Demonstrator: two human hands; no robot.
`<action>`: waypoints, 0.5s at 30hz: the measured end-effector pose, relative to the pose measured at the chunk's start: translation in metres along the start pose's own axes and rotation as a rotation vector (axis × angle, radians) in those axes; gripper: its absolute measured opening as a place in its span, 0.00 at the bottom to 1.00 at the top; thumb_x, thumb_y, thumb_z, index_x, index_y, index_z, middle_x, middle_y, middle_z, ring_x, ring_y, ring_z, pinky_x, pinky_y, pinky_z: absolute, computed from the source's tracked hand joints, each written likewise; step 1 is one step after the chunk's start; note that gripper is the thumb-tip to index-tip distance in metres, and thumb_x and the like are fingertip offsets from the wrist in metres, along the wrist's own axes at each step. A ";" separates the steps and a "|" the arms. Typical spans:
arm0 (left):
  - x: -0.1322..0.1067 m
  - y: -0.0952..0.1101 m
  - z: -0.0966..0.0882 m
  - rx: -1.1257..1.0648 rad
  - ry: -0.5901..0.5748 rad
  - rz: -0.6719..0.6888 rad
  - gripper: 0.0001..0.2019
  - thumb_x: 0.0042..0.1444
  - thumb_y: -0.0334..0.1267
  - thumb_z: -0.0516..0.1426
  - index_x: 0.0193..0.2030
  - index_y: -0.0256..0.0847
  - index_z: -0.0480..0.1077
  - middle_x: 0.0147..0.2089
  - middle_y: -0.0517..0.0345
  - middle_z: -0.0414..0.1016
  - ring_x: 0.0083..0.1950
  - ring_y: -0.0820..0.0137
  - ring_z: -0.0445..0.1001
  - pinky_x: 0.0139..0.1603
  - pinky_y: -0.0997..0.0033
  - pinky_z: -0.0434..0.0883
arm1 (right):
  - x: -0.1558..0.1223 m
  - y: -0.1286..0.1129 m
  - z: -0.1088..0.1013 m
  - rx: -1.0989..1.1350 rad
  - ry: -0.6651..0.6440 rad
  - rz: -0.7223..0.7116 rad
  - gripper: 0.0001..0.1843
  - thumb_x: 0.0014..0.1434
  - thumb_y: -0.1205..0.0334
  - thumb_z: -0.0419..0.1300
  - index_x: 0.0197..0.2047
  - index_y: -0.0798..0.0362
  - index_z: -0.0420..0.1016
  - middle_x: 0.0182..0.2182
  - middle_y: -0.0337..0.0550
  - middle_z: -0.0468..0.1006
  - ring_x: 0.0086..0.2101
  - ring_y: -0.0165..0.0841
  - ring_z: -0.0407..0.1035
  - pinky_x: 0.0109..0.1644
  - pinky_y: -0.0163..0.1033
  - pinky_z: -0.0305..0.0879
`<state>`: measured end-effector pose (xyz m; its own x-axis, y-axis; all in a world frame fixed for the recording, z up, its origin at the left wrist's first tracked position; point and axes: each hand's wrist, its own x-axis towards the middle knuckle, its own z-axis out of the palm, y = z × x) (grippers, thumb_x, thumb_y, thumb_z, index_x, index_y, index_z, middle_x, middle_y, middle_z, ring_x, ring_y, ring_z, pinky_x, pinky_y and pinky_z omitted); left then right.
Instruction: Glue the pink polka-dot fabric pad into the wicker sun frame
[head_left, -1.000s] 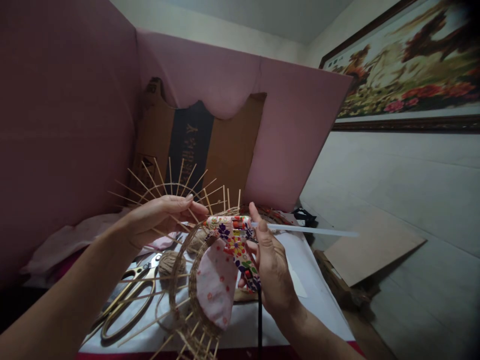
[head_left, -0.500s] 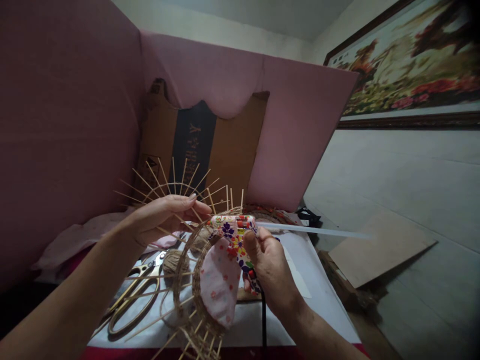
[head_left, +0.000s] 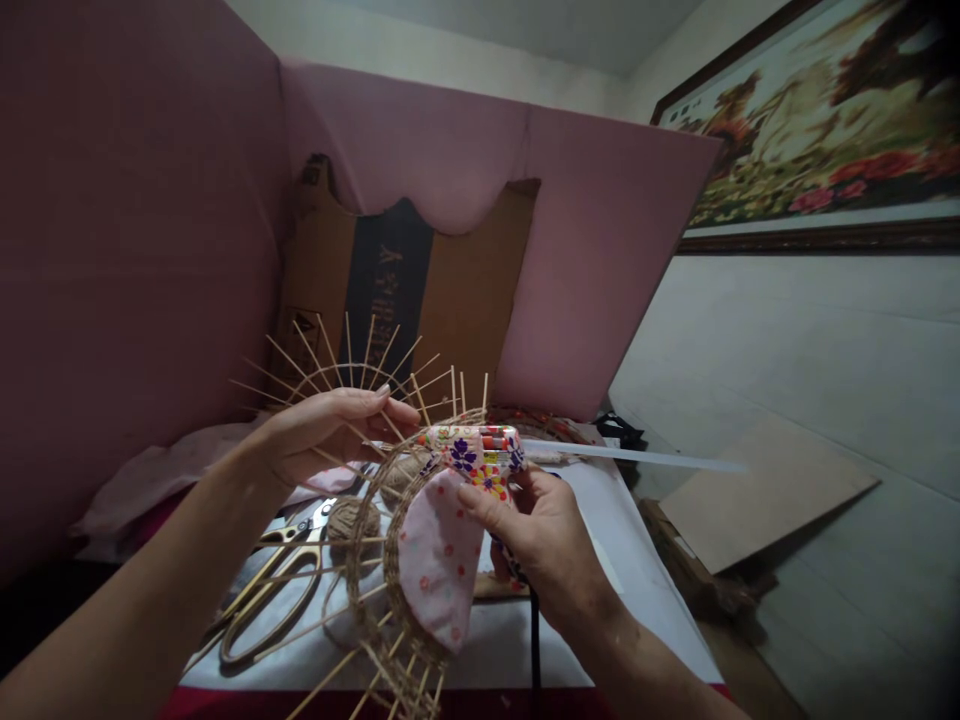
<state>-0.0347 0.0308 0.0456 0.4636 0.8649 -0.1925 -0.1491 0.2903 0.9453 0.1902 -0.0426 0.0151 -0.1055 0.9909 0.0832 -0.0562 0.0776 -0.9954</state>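
Observation:
My left hand (head_left: 322, 432) pinches the upper rim of a woven twine ring with thin wooden skewers (head_left: 352, 370) fanning out of it, held upright over the table. Pink flowered fabric (head_left: 439, 560) lines the inside of the ring. My right hand (head_left: 536, 540) is closed around a flower-patterned glue gun (head_left: 476, 452), its nozzle pointing left at the rim near my left fingertips. A long white glue stick (head_left: 637, 458) juts out of the gun's back to the right. A black cord (head_left: 534, 640) hangs down from the gun.
Gold-handled scissors (head_left: 262, 590) and balls of twine (head_left: 352, 520) lie on the white table top (head_left: 645, 600). Pink boards (head_left: 135, 220) and a cardboard panel (head_left: 390, 290) wall off the back. A framed painting (head_left: 817, 120) hangs at the right above a cardboard sheet (head_left: 757, 500).
My right thumb dropped from pointing up beside the glue gun and now curls over its handle. The gun shifted slightly right and up. My left hand stayed on the rim.

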 end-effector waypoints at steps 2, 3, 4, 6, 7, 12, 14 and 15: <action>0.000 0.000 0.000 -0.003 -0.005 0.008 0.14 0.54 0.45 0.56 0.38 0.39 0.79 0.37 0.46 0.80 0.39 0.59 0.76 0.41 0.61 0.71 | 0.000 0.000 0.000 -0.001 0.009 -0.007 0.20 0.45 0.48 0.68 0.36 0.54 0.74 0.17 0.33 0.69 0.12 0.21 0.54 0.10 0.28 0.47; 0.000 0.000 0.000 -0.004 -0.011 0.010 0.14 0.54 0.45 0.56 0.38 0.40 0.79 0.37 0.46 0.80 0.39 0.59 0.76 0.42 0.60 0.71 | 0.001 0.000 -0.001 -0.007 0.006 -0.009 0.20 0.45 0.48 0.68 0.36 0.54 0.74 0.18 0.34 0.69 0.12 0.21 0.54 0.10 0.28 0.48; 0.001 -0.001 0.000 -0.003 -0.019 0.011 0.14 0.55 0.45 0.55 0.38 0.40 0.79 0.37 0.46 0.80 0.39 0.59 0.76 0.42 0.60 0.71 | 0.001 0.000 -0.001 -0.014 -0.001 -0.011 0.20 0.45 0.48 0.67 0.35 0.55 0.74 0.19 0.34 0.70 0.12 0.21 0.54 0.10 0.29 0.49; 0.001 -0.001 -0.001 -0.002 -0.033 0.020 0.14 0.55 0.44 0.54 0.38 0.39 0.79 0.37 0.46 0.80 0.39 0.60 0.76 0.43 0.60 0.71 | 0.002 0.000 -0.001 -0.027 -0.015 -0.003 0.20 0.45 0.48 0.68 0.35 0.55 0.74 0.20 0.35 0.71 0.12 0.21 0.54 0.10 0.29 0.51; 0.001 -0.001 -0.001 0.001 -0.039 0.023 0.14 0.56 0.44 0.54 0.38 0.39 0.78 0.37 0.47 0.80 0.39 0.60 0.76 0.44 0.60 0.70 | 0.002 0.000 -0.002 -0.028 -0.019 0.004 0.21 0.45 0.49 0.68 0.35 0.56 0.73 0.20 0.35 0.71 0.12 0.21 0.55 0.10 0.29 0.52; 0.001 -0.001 0.001 0.001 -0.061 0.046 0.15 0.57 0.42 0.53 0.39 0.38 0.78 0.37 0.46 0.80 0.39 0.61 0.76 0.43 0.61 0.70 | 0.002 0.000 -0.001 -0.008 0.001 0.014 0.21 0.42 0.52 0.70 0.37 0.55 0.74 0.24 0.36 0.73 0.16 0.23 0.60 0.13 0.28 0.55; 0.001 0.000 0.002 0.001 -0.058 0.052 0.15 0.57 0.42 0.52 0.38 0.37 0.78 0.37 0.46 0.80 0.39 0.60 0.76 0.43 0.61 0.70 | 0.002 0.000 0.000 -0.013 0.005 0.012 0.21 0.42 0.52 0.70 0.37 0.54 0.74 0.24 0.37 0.74 0.19 0.26 0.64 0.15 0.29 0.56; 0.001 0.000 0.003 0.007 -0.054 0.054 0.15 0.57 0.42 0.52 0.38 0.37 0.78 0.37 0.46 0.80 0.39 0.60 0.76 0.43 0.61 0.70 | 0.002 0.000 0.000 -0.016 0.009 0.012 0.20 0.42 0.53 0.70 0.37 0.54 0.74 0.24 0.37 0.74 0.20 0.27 0.65 0.16 0.29 0.57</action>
<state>-0.0316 0.0299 0.0461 0.5015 0.8559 -0.1263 -0.1692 0.2402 0.9559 0.1895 -0.0406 0.0149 -0.0975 0.9927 0.0712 -0.0387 0.0677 -0.9970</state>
